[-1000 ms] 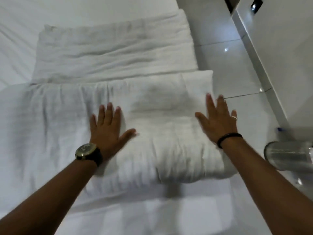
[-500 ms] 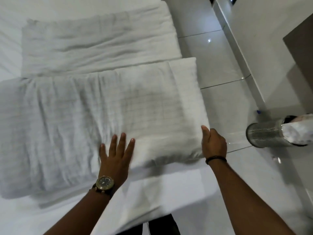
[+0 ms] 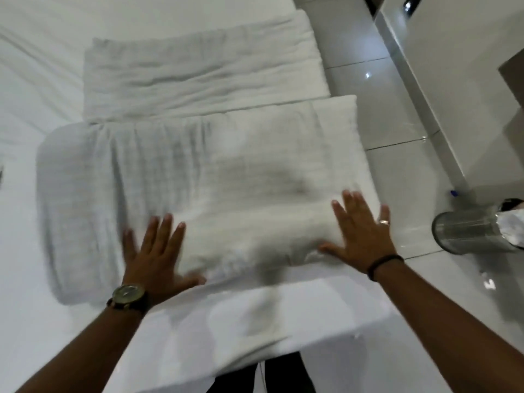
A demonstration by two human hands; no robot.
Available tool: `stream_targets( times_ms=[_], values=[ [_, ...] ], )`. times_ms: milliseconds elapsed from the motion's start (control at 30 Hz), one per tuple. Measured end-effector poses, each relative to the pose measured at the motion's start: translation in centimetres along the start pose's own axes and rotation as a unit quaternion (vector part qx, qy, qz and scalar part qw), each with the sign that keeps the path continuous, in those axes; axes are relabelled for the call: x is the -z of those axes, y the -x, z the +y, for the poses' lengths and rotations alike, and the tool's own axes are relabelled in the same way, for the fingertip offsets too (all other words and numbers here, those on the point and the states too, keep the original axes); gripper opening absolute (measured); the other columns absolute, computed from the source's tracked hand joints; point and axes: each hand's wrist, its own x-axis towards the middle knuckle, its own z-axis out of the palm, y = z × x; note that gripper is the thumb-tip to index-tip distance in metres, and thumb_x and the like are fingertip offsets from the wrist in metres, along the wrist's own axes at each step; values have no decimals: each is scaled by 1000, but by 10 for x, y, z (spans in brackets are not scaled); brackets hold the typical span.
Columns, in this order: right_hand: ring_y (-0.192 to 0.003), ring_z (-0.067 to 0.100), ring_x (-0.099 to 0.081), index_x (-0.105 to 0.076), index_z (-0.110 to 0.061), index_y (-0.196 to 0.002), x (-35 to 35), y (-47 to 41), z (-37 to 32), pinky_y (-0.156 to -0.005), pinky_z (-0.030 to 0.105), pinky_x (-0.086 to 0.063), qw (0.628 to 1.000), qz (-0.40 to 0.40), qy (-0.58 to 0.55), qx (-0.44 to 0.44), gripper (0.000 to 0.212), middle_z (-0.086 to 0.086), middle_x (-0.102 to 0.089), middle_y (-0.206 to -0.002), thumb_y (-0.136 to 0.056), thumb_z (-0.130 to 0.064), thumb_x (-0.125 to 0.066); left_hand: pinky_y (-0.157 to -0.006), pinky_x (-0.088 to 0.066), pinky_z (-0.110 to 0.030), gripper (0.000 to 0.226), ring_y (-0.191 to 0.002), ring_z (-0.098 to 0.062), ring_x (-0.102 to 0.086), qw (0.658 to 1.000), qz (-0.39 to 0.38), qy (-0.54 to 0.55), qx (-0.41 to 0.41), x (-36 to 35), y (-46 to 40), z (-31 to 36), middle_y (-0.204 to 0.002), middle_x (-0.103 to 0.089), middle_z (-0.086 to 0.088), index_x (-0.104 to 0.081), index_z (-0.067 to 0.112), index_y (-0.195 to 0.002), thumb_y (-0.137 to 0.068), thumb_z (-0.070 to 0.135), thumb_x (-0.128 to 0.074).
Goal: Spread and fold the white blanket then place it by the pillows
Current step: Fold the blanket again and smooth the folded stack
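Pressing flat with spread fingers, two hands, left hand [image 3: 154, 258] and right hand [image 3: 361, 238], rest on one folded white blanket [image 3: 215, 188] on the bed [image 3: 34, 80]. Its long axis runs left-right, just near of one pillow [image 3: 204, 72]; one metal bin [image 3: 470, 232] stands on the floor at right.

No legible text, labels or numbers anywhere.

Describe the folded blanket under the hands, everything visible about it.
The folded blanket is white, thick and soft-looking, with a faint ribbed weave and creases running across it. It lies flat on the white bed, a rounded fold at its left end, its right end reaching the bed's edge. Beyond it lies another white folded bundle, touching its far side. The left hand and right hand press on its near edge, fingers straight and spread.
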Motion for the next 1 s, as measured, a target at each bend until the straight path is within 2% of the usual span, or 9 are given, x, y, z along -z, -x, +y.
stream_targets(
  times_ms=[67, 167, 267, 367, 467, 700, 800, 900, 1000],
  values=[
    [-147, 43, -10, -22, -22, -153, 7, 4, -28, -107, 74, -1, 1000, 10, -5, 15, 110, 21, -13, -160, -68, -91, -35, -110, 0, -73, 134, -152, -35, -3, 1000, -11, -12, -4, -7, 22, -28, -167, -2, -9, -12, 24, -158, -52, 92, -59],
    [-144, 50, -10, -17, -28, -154, 3, 7, -110, -105, 78, -6, 992, 73, -6, 104, 119, 23, -13, -160, -59, -86, -57, -109, -2, -74, 130, -149, -47, 0, 998, 47, -34, -3, -16, 34, -45, -165, -5, -17, -20, 23, -157, -47, 45, -88],
    [-139, 57, -18, -28, -26, -151, -3, -1, -151, -103, 80, -11, 994, 67, 6, 85, 120, 26, -24, -155, -51, -52, -88, -109, 1, -76, 100, -146, -55, 2, 989, 134, -60, 31, -18, 27, -55, -164, -6, -20, -23, 26, -156, -65, 12, -63],
    [-129, 59, -36, -35, -23, -148, -7, -9, -156, -96, 79, -27, 989, 113, 52, 79, 69, 31, -41, -145, -87, -12, -65, -107, -3, -76, 97, -145, -56, -2, 988, 131, -69, 39, -24, 29, -73, -163, -6, -23, -17, 28, -157, -71, 7, -57],
    [-119, 60, -47, -39, -20, -145, -7, -13, -155, -93, 77, -34, 984, 117, 82, 105, 46, 34, -50, -135, -106, -13, -17, -104, -11, -77, 98, -143, -59, -11, 990, 118, -67, 31, -26, 31, -79, -160, -13, -30, -21, 24, -156, -70, 5, -64],
    [-88, 49, -66, -69, -7, -118, 17, -2, -173, -72, 52, -56, 984, 98, 125, 86, 53, 29, -68, -104, -68, 8, -74, -84, -48, -67, 68, -107, -55, -60, 992, 115, -47, -2, -12, 40, -69, -129, -54, -39, -42, 17, -147, -84, -4, -55],
    [-84, 46, -67, -69, -3, -115, 38, 18, -179, -69, 50, -56, 991, 71, 79, 76, 49, 28, -68, -102, -68, 12, -71, -77, -52, -63, 50, -96, -52, -65, 992, 126, -28, -2, -2, 65, -69, -118, -60, -40, -57, 12, -137, -94, -4, -37],
    [-83, 42, -66, -68, -4, -114, 49, 58, -185, -68, 47, -55, 996, 44, 27, 69, 45, 25, -68, -100, -71, 11, -65, -66, -55, -56, 79, -80, -47, -69, 990, 135, -29, -27, 7, 111, -59, -104, -67, -37, -68, 9, -124, -103, 14, 7],
    [-107, 34, -59, -54, -18, -132, 48, 122, -184, -87, 41, -48, 998, -33, 11, 60, 51, 12, -62, -119, -84, -2, -51, -64, -56, -58, 84, -76, -47, -70, 991, 126, -24, -23, -2, 180, -34, -101, -68, -35, -71, 9, -120, -102, 17, 11]
  ],
)
